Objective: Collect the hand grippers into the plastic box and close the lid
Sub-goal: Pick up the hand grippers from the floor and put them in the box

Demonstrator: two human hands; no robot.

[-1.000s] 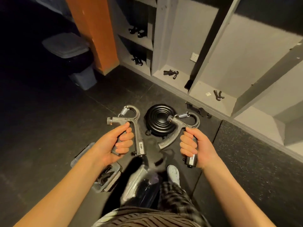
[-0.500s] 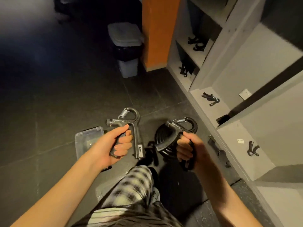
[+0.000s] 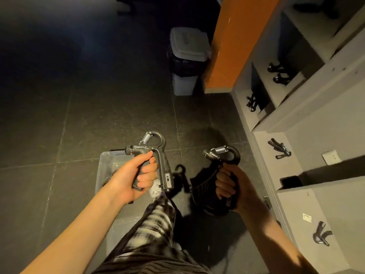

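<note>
Grey hand gripper (image 3: 165, 167), held up at 7 o'clock just off the centre, is in the left hand (image 3: 130, 180). That hand's grip is closed round the inner handle, fingers curled and thumb laid along the top bar, while the outer handle with its label stands free beside the fingertips. The spring and hook point up toward 12 o'clock.

At 5 o'clock the right hand (image 3: 237, 186) has its grip closed round the handles of a black hand gripper (image 3: 234, 155), whose spring and curved head stick out above the fist.

The clear plastic box (image 3: 102, 165) stands on the floor (image 3: 79, 115) at 8 o'clock, right under the left hand and wrist, with no lid on it. Something dark lies inside, too dim to name.

Under the right hand a black ribbed disc (image 3: 203, 184) rests on the floor. A checked trouser leg (image 3: 154, 224) reaches up from 6 o'clock between the two arms.

At 12 o'clock stands a grey-lidded bin (image 3: 187, 44) with a black liner, just beside an orange pillar (image 3: 233, 46) at 1 o'clock. A grey shelf unit (image 3: 296, 115) runs down the right side from 2 to 4 o'clock, and more hand grippers (image 3: 279, 148) lie in its cubbies, well apart from the box.
</note>
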